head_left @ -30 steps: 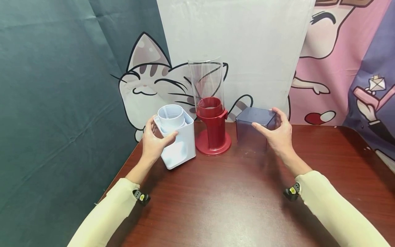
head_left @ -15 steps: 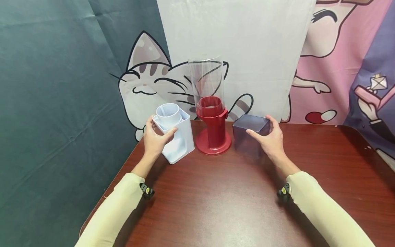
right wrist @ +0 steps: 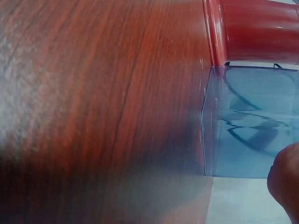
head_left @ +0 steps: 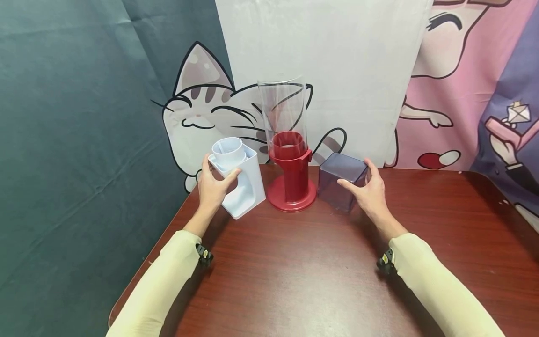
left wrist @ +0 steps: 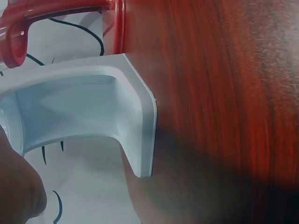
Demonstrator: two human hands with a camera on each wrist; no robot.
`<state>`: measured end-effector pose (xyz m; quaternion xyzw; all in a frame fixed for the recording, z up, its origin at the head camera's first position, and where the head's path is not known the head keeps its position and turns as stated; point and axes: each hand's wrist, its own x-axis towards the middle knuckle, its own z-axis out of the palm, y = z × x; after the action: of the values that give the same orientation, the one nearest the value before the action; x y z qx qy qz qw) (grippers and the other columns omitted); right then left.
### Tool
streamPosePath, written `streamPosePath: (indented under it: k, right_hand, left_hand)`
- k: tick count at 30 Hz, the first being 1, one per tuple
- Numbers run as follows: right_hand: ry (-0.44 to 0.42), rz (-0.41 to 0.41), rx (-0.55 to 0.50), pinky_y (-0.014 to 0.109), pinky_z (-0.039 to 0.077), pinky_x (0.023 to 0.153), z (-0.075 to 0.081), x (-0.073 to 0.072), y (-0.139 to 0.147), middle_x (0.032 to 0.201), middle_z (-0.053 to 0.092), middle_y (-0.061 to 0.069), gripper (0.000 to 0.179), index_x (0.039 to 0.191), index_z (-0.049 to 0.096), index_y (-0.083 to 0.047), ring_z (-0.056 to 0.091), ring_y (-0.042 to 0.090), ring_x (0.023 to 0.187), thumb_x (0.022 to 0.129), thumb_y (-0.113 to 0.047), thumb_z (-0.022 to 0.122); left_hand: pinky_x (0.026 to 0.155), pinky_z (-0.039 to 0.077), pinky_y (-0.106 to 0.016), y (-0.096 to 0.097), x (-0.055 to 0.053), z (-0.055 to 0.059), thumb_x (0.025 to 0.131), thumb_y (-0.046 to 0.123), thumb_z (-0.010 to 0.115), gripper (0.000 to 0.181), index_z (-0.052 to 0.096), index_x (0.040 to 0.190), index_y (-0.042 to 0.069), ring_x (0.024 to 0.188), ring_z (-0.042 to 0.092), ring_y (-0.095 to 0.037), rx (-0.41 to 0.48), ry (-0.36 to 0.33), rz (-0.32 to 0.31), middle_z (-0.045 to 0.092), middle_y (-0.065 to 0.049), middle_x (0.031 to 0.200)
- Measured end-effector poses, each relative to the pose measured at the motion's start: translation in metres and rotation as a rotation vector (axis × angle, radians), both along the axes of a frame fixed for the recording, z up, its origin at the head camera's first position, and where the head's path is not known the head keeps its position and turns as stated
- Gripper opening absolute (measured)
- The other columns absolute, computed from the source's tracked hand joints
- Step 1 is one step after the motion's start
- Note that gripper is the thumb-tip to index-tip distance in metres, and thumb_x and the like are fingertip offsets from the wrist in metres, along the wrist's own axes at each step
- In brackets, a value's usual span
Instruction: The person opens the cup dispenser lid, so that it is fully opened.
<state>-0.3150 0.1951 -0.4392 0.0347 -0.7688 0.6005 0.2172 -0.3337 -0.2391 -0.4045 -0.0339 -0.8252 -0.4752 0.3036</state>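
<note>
My left hand (head_left: 211, 187) grips the top of a white plastic stand (head_left: 252, 180), thumb in front and fingers round the far left side. A round collar (head_left: 227, 152) sits in its top, and the left wrist view shows a curved hollow in its front. My right hand (head_left: 372, 192) holds a clear smoky-blue plastic box (head_left: 337, 180) between thumb and fingers at its top right. Between the two stands a red base (head_left: 294, 182) with a clear tube (head_left: 283, 110) upright in it. The right wrist view has the box (right wrist: 252, 121) beside the red base, its lower edge at the tabletop.
The brown wooden table (head_left: 294, 262) spreads in front of these things, with its left edge near my left arm. A cartoon-printed cloth (head_left: 358, 70) hangs right behind the table's back edge, and a dark green cloth (head_left: 84, 140) hangs at the left.
The white stand has moved slightly away from me, up in the view. The smoky-blue box has come down and left, closer to the red base. Red base and tube have stayed put.
</note>
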Motion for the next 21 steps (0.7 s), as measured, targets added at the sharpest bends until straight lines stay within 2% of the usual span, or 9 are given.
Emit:
streamPosePath:
  k: [3,7,11,15,18,21]
  right_hand:
    - [-0.023,0.018,-0.003,0.039,0.025,0.127,0.0016,-0.001,0.0022,0.17,0.031,0.018,0.108,0.168,0.022,-0.001,0.027,0.025,0.158,0.085,-0.01,0.09]
    - [-0.047,0.029,0.001,0.035,0.027,0.125,0.0046,-0.0012,0.0042,0.17,0.027,0.016,0.105,0.168,0.019,-0.001,0.027,0.024,0.158,0.089,-0.012,0.087]
    - [-0.056,0.008,0.034,0.032,0.031,0.122,0.0064,-0.0004,0.0044,0.17,0.027,0.014,0.101,0.167,0.022,-0.002,0.031,0.024,0.155,0.091,-0.016,0.087]
    - [-0.06,-0.013,0.041,0.034,0.035,0.12,0.0075,0.0004,0.0035,0.17,0.028,0.013,0.098,0.166,0.027,-0.003,0.036,0.025,0.153,0.09,-0.016,0.088]
    - [-0.062,-0.07,0.102,0.039,0.036,0.122,0.0085,0.001,0.0032,0.167,0.035,0.015,0.098,0.165,0.032,-0.003,0.04,0.027,0.151,0.088,-0.021,0.09]
    - [-0.071,-0.129,0.198,0.046,0.031,0.125,0.0099,0.002,0.0036,0.164,0.039,0.021,0.099,0.165,0.033,-0.002,0.039,0.033,0.152,0.088,-0.028,0.09]
  left_hand:
    - [0.115,0.04,-0.049,0.0012,-0.0029,0.0007,0.081,0.047,0.093,0.106,0.035,0.163,0.013,0.138,0.055,-0.022,-0.006,-0.012,0.002,0.06,-0.01,0.149]
    - [0.111,0.042,-0.049,0.0025,-0.0061,0.0018,0.083,0.048,0.091,0.098,0.04,0.159,0.015,0.131,0.058,-0.023,-0.013,-0.002,0.002,0.064,-0.008,0.142]
    - [0.108,0.044,-0.049,0.0027,-0.0085,0.002,0.083,0.05,0.09,0.091,0.045,0.155,0.017,0.126,0.059,-0.022,-0.024,0.015,0.009,0.066,-0.005,0.136]
    - [0.109,0.044,-0.049,0.0033,-0.0089,0.0025,0.084,0.053,0.089,0.089,0.047,0.154,0.018,0.13,0.058,-0.019,-0.031,0.016,0.018,0.066,-0.002,0.138]
    - [0.113,0.042,-0.049,0.0043,-0.0093,0.0026,0.086,0.054,0.087,0.091,0.044,0.158,0.018,0.138,0.055,-0.016,-0.034,0.001,0.036,0.064,-0.001,0.146]
    - [0.114,0.041,-0.049,0.0059,-0.009,0.0033,0.088,0.054,0.085,0.09,0.043,0.159,0.019,0.141,0.053,-0.016,-0.039,-0.019,0.04,0.062,-0.001,0.15]
